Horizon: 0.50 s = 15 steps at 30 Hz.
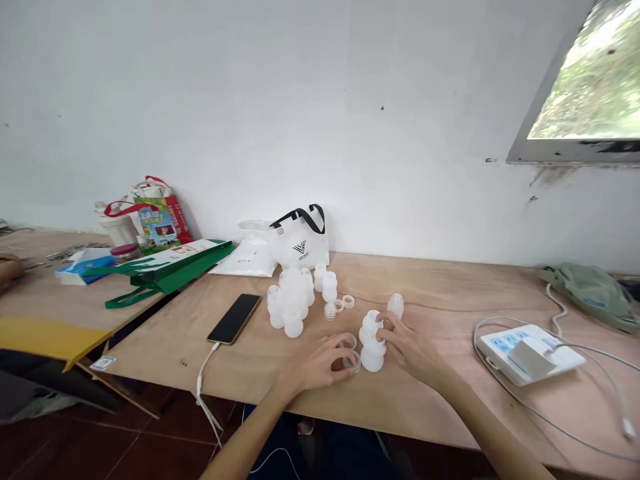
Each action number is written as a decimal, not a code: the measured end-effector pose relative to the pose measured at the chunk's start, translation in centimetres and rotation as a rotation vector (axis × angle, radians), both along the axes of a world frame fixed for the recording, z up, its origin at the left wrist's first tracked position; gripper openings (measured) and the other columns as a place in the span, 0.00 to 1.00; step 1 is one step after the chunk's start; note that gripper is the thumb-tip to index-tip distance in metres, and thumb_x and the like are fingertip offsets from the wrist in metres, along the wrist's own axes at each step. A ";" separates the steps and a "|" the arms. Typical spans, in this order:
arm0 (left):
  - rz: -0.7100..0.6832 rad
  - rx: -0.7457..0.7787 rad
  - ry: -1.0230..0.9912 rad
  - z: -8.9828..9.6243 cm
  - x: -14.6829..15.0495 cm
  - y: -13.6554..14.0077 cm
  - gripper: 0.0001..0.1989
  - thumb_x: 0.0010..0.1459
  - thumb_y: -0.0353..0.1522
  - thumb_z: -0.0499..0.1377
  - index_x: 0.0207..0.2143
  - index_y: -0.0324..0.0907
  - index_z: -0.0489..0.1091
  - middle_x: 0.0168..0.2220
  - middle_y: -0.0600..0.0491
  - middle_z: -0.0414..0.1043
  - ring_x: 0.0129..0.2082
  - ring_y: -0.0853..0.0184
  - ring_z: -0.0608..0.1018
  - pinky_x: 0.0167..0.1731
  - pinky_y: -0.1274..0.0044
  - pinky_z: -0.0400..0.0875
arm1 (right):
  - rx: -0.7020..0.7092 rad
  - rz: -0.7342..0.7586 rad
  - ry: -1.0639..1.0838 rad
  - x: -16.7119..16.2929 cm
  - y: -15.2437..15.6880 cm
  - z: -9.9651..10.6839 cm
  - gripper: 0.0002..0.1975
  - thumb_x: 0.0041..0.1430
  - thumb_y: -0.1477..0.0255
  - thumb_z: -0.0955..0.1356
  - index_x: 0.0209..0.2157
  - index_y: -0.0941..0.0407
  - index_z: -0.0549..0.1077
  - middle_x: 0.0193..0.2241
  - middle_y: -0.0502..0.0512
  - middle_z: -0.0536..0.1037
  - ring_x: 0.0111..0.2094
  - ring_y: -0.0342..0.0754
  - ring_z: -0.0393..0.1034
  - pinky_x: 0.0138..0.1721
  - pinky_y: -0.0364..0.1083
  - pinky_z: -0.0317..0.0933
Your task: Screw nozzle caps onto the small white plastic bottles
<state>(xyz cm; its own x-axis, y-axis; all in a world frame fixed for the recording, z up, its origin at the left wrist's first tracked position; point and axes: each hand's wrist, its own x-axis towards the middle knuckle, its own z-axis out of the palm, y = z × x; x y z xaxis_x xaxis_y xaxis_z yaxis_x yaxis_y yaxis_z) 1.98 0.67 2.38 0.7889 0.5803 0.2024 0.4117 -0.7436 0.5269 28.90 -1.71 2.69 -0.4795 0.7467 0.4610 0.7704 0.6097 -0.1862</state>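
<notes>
My left hand rests low over the table, its fingers curled round clear plastic rings at the fingertips. To its right stands a translucent white piece with bulging, stacked rounded sections. My right hand has its thumb and fingers closed on the upper part of this piece, from the right side. A clear dome-shaped plastic piece stands just behind my right hand. Farther back, several similar white bulging pieces are grouped together, and a few loose rings lie beside them.
Left of the group lies a phone with a white cable. Against the wall are a white bag with black handles and a white plastic packet. A green bag lies farther left. A white power strip with cables sits right.
</notes>
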 end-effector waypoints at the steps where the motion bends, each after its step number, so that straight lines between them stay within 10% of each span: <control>1: 0.003 -0.004 -0.004 0.0 0.0 0.0 0.08 0.66 0.40 0.59 0.43 0.50 0.76 0.56 0.53 0.71 0.54 0.60 0.75 0.57 0.68 0.67 | 0.009 -0.001 0.005 0.0 -0.1 -0.1 0.13 0.59 0.84 0.61 0.37 0.52 0.70 0.50 0.56 0.71 0.36 0.44 0.70 0.34 0.43 0.66; 15: 0.036 -0.026 -0.016 -0.9 0.5 0.7 0.09 0.60 0.41 0.65 0.37 0.47 0.73 0.51 0.55 0.77 0.54 0.59 0.74 0.60 0.65 0.61 | -0.064 0.064 0.113 0.3 -0.5 0.8 0.18 0.54 0.88 0.59 0.37 0.53 0.69 0.47 0.55 0.72 0.37 0.45 0.70 0.40 0.45 0.66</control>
<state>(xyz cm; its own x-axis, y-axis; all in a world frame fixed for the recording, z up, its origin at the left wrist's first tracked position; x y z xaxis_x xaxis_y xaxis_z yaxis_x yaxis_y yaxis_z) 2.50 1.34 1.50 0.7642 0.6133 0.1997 0.4290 -0.7145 0.5526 29.17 -2.23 3.52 -0.4748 0.7458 0.4673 0.7021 0.6411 -0.3099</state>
